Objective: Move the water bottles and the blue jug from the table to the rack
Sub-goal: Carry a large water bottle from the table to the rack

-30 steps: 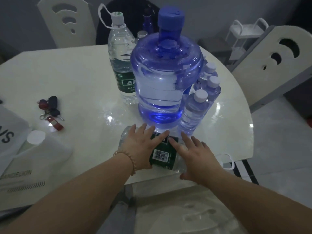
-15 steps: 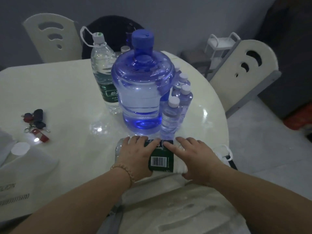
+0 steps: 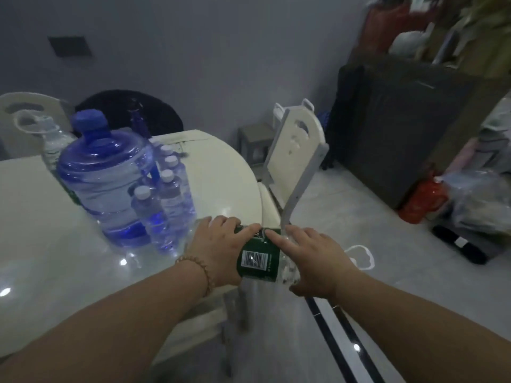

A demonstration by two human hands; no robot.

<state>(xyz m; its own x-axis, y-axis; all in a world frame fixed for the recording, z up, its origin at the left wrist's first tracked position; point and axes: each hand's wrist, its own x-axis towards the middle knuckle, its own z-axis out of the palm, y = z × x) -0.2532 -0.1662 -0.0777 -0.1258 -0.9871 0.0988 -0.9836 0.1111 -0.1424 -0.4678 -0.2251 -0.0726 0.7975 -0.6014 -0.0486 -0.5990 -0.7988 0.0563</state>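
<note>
A large clear bottle with a dark green label [image 3: 258, 258] lies sideways between my hands, lifted past the table's right edge. My left hand [image 3: 218, 250] grips its left end and my right hand [image 3: 315, 258] grips its right end; its white carry loop [image 3: 362, 257] hangs out to the right. The blue jug [image 3: 106, 175] with a blue cap stands on the white table [image 3: 41, 244]. Several small white-capped bottles [image 3: 171, 194] crowd its right side. Another tall bottle with a loop handle [image 3: 52, 145] stands behind the jug, half hidden.
A white chair [image 3: 297, 150] stands just right of the table. Behind it is a small white rack [image 3: 279, 111] near a grey stool. A dark cabinet [image 3: 401, 128] and bags [image 3: 470, 205] fill the right side. Grey floor lies open in between.
Both hands have closed on the lying bottle and carried it off the table to the right. My view has swung right, so the jug now sits at the left.
</note>
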